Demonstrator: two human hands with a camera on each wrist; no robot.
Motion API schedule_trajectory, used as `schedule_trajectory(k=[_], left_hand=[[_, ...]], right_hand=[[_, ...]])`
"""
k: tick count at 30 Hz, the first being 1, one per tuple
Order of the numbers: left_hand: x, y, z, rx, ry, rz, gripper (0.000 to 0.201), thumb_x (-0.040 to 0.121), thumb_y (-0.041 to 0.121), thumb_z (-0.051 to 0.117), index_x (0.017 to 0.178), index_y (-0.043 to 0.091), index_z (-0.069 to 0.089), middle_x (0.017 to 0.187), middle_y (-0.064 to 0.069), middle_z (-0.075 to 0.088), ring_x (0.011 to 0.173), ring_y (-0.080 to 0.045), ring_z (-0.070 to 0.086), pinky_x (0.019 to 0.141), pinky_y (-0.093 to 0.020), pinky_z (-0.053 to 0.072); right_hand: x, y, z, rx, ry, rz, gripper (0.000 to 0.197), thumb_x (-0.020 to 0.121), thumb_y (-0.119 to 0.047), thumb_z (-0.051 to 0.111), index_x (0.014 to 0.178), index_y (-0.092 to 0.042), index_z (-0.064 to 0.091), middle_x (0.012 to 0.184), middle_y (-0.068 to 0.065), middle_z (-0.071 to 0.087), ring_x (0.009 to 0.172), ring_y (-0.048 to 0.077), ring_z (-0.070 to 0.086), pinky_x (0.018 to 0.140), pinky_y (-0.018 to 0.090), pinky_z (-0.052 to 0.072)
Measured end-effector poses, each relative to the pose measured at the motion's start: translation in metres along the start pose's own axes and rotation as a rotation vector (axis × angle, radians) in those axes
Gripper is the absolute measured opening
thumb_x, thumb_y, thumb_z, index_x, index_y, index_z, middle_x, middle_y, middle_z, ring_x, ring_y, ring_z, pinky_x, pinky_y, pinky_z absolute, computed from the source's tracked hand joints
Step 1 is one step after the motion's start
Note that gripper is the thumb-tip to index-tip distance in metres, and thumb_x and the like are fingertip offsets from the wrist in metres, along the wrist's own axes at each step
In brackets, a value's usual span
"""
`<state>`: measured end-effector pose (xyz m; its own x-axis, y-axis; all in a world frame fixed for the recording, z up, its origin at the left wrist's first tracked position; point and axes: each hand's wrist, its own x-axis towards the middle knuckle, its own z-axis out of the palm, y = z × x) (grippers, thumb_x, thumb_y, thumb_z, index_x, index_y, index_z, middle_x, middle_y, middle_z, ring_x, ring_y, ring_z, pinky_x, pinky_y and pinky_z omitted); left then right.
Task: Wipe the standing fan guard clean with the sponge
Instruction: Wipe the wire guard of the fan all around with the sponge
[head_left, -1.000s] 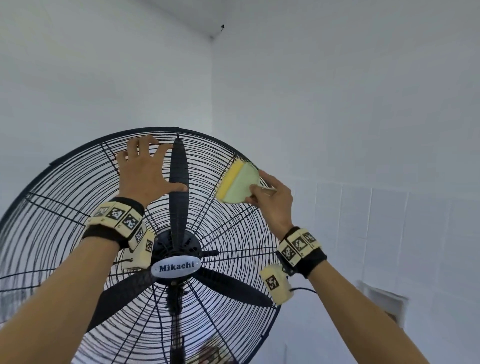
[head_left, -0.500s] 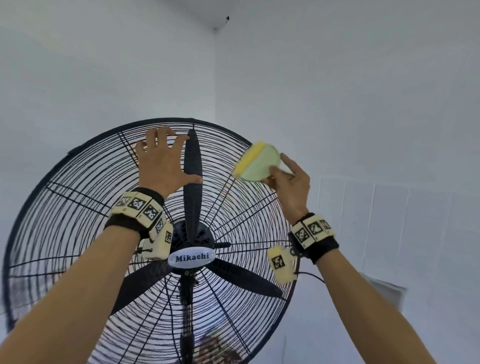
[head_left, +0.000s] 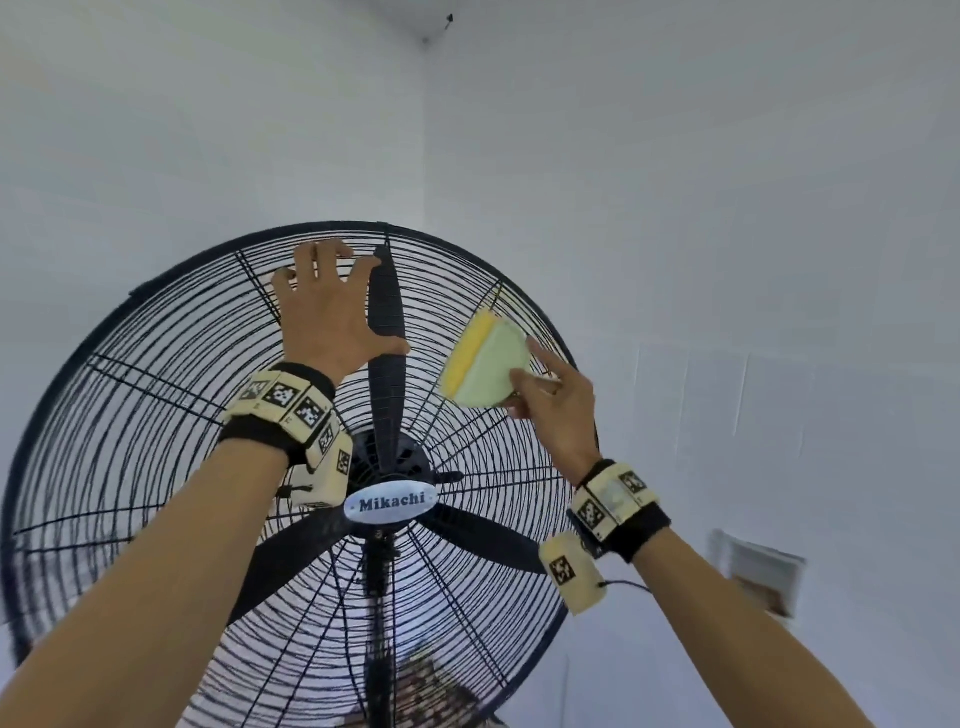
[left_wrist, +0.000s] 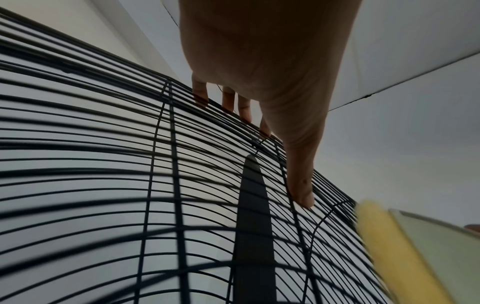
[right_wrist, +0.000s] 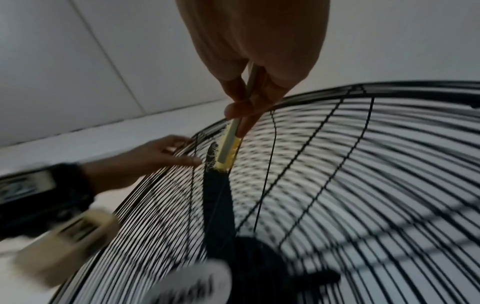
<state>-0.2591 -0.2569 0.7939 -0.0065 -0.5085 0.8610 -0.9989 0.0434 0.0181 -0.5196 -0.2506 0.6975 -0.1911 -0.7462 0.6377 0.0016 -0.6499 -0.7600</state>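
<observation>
White painted walls (head_left: 675, 182) meet in a corner behind the fan; lower right part of the wall is tiled (head_left: 779, 415), with a small pale box (head_left: 761, 577) fixed to it.

Black wire fan guard (head_left: 130, 415), large and round, fills lower left of the head view. Three dark blades (head_left: 387, 332) behind the wires, one pointing straight up. Oval "Mikachi" badge (head_left: 390, 503) at the hub, dark stand post (head_left: 379, 623) below it.

Left hand (head_left: 332, 317) flat and open on the upper guard, fingers spread near the top rim, thumb out toward the upright blade. Left wrist view confirms the fingertips (left_wrist: 228, 102) touching the wires.

Right hand (head_left: 556, 410) pinches the sponge (head_left: 485, 364) by its lower right edge, thumb on the pale green face. Yellow layer faces the guard, upper right sector, close to the rim. Right wrist view shows the sponge edge-on against the wires; contact looks likely but is blurred.

Marker bands (head_left: 285, 400) on both wrists.

Against half a second earlier: fan sits lower and more central in the head view, more ceiling corner visible. Sponge held lower on the guard, further from the rim. Left hand in the same spot.
</observation>
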Motion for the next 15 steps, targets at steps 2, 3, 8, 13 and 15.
schedule_trajectory(k=[2, 3, 8, 13, 15], left_hand=[[-0.001, -0.002, 0.000, -0.004, 0.007, -0.004, 0.108, 0.053, 0.080, 0.082, 0.143, 0.032, 0.047, 0.144, -0.007, 0.037, 0.139, -0.035, 0.027, 0.110, -0.058, 0.029], [-0.001, -0.003, 0.000, -0.010, 0.007, -0.003, 0.108, 0.053, 0.080, 0.082, 0.143, 0.032, 0.048, 0.144, -0.008, 0.037, 0.140, -0.035, 0.027, 0.110, -0.059, 0.029], [-0.001, 0.001, -0.001, -0.040, -0.004, 0.006, 0.107, 0.053, 0.078, 0.083, 0.143, 0.032, 0.048, 0.146, -0.008, 0.038, 0.140, -0.036, 0.027, 0.111, -0.059, 0.029], [-0.001, -0.002, -0.001, -0.041, 0.003, -0.010, 0.108, 0.053, 0.076, 0.084, 0.143, 0.029, 0.048, 0.146, -0.010, 0.039, 0.140, -0.037, 0.028, 0.111, -0.060, 0.028], [-0.001, 0.001, -0.002, -0.046, -0.008, -0.011, 0.109, 0.053, 0.076, 0.085, 0.143, 0.029, 0.048, 0.146, -0.010, 0.038, 0.141, -0.037, 0.028, 0.112, -0.060, 0.028]], right_hand=[[-0.007, -0.001, 0.002, -0.004, -0.034, 0.007, 0.048, 0.095, -0.010, 0.072, 0.142, -0.015, 0.060, 0.084, 0.012, 0.079, 0.062, 0.027, 0.073, 0.064, 0.038, 0.063], [-0.004, -0.005, 0.001, 0.016, 0.000, -0.004, 0.046, 0.095, -0.009, 0.072, 0.139, -0.014, 0.063, 0.083, 0.012, 0.079, 0.063, 0.028, 0.073, 0.064, 0.037, 0.063], [0.014, -0.015, -0.001, 0.090, 0.168, -0.041, 0.045, 0.095, -0.010, 0.072, 0.139, -0.016, 0.062, 0.087, 0.014, 0.078, 0.065, 0.027, 0.073, 0.063, 0.036, 0.062], [-0.045, 0.013, 0.008, -0.090, -0.087, -0.031, 0.051, 0.098, -0.013, 0.070, 0.147, -0.014, 0.055, 0.114, 0.013, 0.075, 0.074, 0.024, 0.077, 0.053, 0.032, 0.062], [-0.044, 0.008, 0.004, -0.128, -0.076, -0.063, 0.050, 0.098, -0.013, 0.070, 0.146, -0.012, 0.056, 0.113, 0.012, 0.075, 0.070, 0.021, 0.077, 0.054, 0.032, 0.062]])
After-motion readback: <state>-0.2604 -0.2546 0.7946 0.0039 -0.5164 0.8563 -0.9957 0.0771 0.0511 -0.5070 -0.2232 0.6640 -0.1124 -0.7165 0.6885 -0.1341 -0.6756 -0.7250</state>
